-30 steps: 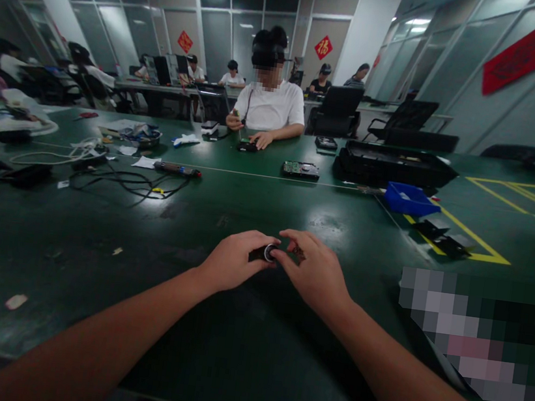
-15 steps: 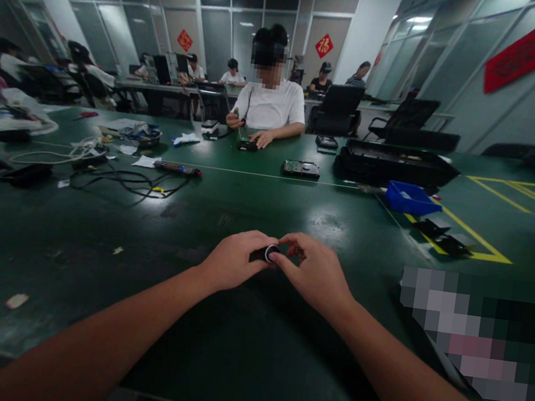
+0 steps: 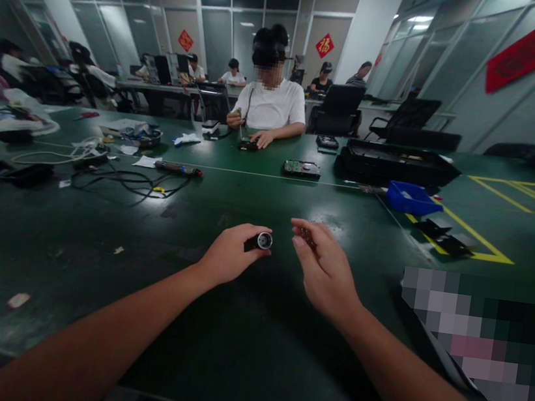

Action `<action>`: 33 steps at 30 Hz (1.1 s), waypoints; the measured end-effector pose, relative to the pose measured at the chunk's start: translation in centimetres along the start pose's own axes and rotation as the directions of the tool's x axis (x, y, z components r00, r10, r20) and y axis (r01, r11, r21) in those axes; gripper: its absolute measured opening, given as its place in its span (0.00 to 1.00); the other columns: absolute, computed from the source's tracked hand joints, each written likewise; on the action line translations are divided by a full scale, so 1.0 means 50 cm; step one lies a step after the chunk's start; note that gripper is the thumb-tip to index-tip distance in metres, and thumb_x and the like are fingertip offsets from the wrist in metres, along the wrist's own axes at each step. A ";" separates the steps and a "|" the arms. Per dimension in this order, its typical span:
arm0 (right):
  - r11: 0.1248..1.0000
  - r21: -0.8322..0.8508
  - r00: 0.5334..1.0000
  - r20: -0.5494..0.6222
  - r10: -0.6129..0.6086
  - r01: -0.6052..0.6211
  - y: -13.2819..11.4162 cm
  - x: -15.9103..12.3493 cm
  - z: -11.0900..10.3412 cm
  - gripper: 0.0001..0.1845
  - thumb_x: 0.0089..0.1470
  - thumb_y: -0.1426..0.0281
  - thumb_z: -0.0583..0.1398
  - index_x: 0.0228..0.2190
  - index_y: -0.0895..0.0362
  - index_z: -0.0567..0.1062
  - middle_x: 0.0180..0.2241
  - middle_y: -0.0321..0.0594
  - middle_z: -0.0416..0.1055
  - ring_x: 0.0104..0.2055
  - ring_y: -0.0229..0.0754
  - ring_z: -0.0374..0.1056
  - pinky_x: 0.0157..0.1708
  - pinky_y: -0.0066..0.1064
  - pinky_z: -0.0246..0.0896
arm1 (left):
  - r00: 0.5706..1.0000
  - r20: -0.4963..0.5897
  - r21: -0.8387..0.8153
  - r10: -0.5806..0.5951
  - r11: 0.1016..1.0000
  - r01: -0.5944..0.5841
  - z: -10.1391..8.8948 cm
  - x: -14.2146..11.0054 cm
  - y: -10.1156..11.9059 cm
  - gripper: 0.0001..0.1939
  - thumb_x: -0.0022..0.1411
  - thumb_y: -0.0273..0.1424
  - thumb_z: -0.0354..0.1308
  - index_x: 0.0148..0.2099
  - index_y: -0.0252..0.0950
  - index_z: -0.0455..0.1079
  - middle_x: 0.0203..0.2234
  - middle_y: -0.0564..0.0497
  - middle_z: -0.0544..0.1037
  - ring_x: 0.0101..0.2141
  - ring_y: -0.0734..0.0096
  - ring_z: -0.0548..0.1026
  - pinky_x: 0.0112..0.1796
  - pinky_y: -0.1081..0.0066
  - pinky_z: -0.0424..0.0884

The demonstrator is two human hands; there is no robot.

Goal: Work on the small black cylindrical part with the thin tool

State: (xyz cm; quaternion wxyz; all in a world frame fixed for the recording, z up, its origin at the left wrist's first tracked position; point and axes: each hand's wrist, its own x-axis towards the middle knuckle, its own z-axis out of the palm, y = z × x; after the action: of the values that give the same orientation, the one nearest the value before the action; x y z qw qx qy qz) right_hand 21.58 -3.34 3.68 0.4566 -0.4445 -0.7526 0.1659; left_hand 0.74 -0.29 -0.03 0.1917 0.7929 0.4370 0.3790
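My left hand [image 3: 231, 251] is closed around a short black tube [image 3: 252, 243]. The tube's round end has a silver rim and a dark recessed inside, and it faces toward me and to the right. Most of its body is hidden by my fingers and palm. To the right, apart from the tube, is my right hand [image 3: 330, 265], with its thumb and index finger a little apart. The other fingers are curled over small brownish bits [image 3: 308, 236], which are too dark and small to name. Both hands are just above the green table [image 3: 208, 350].
Across the table a person in a white shirt [image 3: 277, 106] handles a small dark device [image 3: 248, 146]. A hard drive [image 3: 302, 169], a black tray [image 3: 395, 166] and a blue bin [image 3: 413, 198] stand ahead. Cables [image 3: 127, 179] and an electric screwdriver [image 3: 177, 169] lie at left.
My right hand has drawn away from the tube's end to the right, its thumb coming off it. My left hand has tilted the tube, so its silver-rimmed end shows fully.
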 end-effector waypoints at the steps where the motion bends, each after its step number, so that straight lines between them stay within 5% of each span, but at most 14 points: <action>1: 1.000 -0.015 1.000 -0.004 -0.019 0.019 -0.002 0.000 -0.001 0.15 0.66 0.68 0.55 0.51 0.54 0.75 0.48 0.46 0.72 0.49 0.47 0.70 0.49 0.41 0.66 | 1.000 -0.013 -0.006 -0.017 1.000 0.017 0.001 0.001 -0.004 0.19 0.61 0.29 0.67 0.55 0.42 0.75 0.47 0.51 0.81 0.46 0.62 0.78 0.49 0.63 0.73; 5: 0.993 -0.092 0.997 -0.014 -0.070 0.068 -0.008 -0.004 -0.004 0.10 0.62 0.64 0.61 0.41 0.53 0.80 0.36 0.41 0.74 0.38 0.44 0.71 0.38 0.36 0.67 | 0.996 -0.050 -0.038 -0.068 0.997 0.067 0.004 0.003 -0.016 0.19 0.61 0.29 0.67 0.54 0.42 0.75 0.46 0.51 0.81 0.45 0.63 0.78 0.48 0.63 0.73; 8: 0.997 -0.060 0.994 -0.094 -0.058 0.052 -0.009 -0.011 -0.006 0.10 0.64 0.64 0.60 0.43 0.54 0.79 0.32 0.38 0.77 0.32 0.41 0.72 0.32 0.34 0.66 | 0.995 -0.055 -0.044 -0.082 0.996 0.079 0.006 0.003 -0.020 0.20 0.60 0.29 0.68 0.54 0.42 0.75 0.46 0.51 0.81 0.45 0.63 0.78 0.47 0.63 0.73; 18: 0.995 -0.007 0.965 -0.243 -0.100 0.101 -0.010 -0.023 -0.002 0.09 0.65 0.67 0.58 0.46 0.53 0.75 0.36 0.39 0.80 0.35 0.42 0.76 0.37 0.35 0.70 | 0.996 -0.060 -0.034 -0.068 0.997 0.066 0.001 0.002 -0.014 0.19 0.60 0.29 0.68 0.54 0.42 0.75 0.45 0.51 0.81 0.43 0.64 0.78 0.46 0.64 0.73; 25: 0.988 -0.079 0.978 -0.151 -0.145 0.134 -0.009 -0.017 0.001 0.09 0.65 0.68 0.57 0.46 0.54 0.74 0.36 0.39 0.80 0.37 0.42 0.76 0.38 0.35 0.70 | 0.998 -0.045 -0.039 -0.050 0.998 0.048 0.004 0.000 -0.017 0.20 0.60 0.30 0.68 0.55 0.43 0.75 0.46 0.52 0.81 0.45 0.64 0.78 0.48 0.63 0.73; 33: 0.996 -0.085 0.979 -0.199 -0.052 0.036 -0.006 -0.013 0.001 0.10 0.65 0.64 0.58 0.45 0.54 0.76 0.37 0.41 0.81 0.37 0.44 0.77 0.39 0.37 0.70 | 0.998 -0.049 -0.040 -0.047 0.998 0.045 0.003 0.000 -0.015 0.20 0.60 0.30 0.68 0.55 0.43 0.75 0.46 0.51 0.81 0.44 0.63 0.78 0.46 0.63 0.74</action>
State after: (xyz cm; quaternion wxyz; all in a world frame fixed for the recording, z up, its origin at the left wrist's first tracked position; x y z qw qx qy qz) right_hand 21.52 -4.05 3.50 0.5155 -0.4605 -0.7183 0.0792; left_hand 0.46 0.12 -0.58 0.2047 0.7690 0.4522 0.4029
